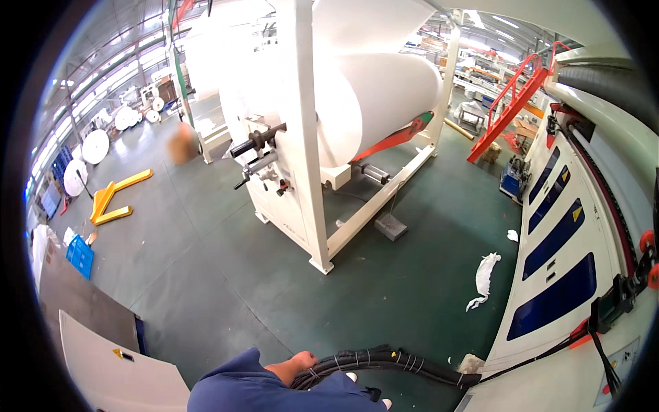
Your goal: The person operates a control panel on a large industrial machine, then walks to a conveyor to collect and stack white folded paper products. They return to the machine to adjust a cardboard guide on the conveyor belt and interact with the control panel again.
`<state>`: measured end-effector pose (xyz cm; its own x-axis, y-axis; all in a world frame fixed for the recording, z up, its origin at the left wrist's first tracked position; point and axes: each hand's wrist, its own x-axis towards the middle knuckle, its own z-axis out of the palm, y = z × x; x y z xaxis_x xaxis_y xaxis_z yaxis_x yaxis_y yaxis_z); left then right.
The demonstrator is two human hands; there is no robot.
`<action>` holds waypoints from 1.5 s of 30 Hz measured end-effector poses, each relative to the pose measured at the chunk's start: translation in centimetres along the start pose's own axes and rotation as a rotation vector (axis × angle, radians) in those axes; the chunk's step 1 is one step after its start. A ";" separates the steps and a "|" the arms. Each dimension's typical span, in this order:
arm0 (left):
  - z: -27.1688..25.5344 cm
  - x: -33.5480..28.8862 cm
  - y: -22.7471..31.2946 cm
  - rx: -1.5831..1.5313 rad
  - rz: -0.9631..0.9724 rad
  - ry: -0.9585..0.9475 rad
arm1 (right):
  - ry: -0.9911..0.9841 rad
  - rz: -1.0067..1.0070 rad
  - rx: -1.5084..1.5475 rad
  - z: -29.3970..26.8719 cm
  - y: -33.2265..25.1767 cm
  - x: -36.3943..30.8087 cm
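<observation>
My left hand [304,360] shows at the lower middle, below a blue sleeve [237,365]. In the picture it lies beside the left end of a thick black cable bundle [374,358]; I cannot tell whether they touch. Its fingers are too small and too much hidden to show whether they are closed. No held thing is visible. My right hand is out of view. The bundle, tied with pale bands, runs over the floor to the machine at right. Ahead stands a cream frame [302,137] carrying a huge white roll [384,103].
At right rises a machine cabinet [549,295] with dark blue panels. White scrap [484,276] and a grey block [390,226] lie on the green floor. Red steps [508,113] stand behind. A yellow pallet jack [110,199], a blue crate [80,257] and a cream panel [117,364] are at left.
</observation>
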<state>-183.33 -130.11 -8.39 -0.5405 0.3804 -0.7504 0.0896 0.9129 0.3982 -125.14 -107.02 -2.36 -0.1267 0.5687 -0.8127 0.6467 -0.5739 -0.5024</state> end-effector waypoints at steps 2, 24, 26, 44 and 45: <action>0.9 -0.9 0.6 -0.021 0.014 -0.008 | -0.004 -0.006 -0.009 0.0 -0.3 0.5; 1.0 1.5 -3.6 -0.225 -0.066 0.022 | -0.010 0.063 0.116 1.6 -3.7 7.2; 1.0 1.6 -3.5 -0.150 -0.031 0.071 | -0.022 0.079 0.031 1.4 -3.7 7.0; 1.6 -1.7 -4.2 -0.201 -0.071 0.101 | -0.161 -0.057 -0.203 1.4 -9.5 7.6; 2.0 -2.0 -4.9 -0.212 -0.101 0.063 | -0.172 -0.071 -0.215 1.4 -10.2 7.5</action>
<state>-180.99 -135.02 -9.86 -0.5895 0.2731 -0.7602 -0.1417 0.8915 0.4302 -133.69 -97.77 -3.72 -0.2911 0.4843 -0.8251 0.7743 -0.3873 -0.5005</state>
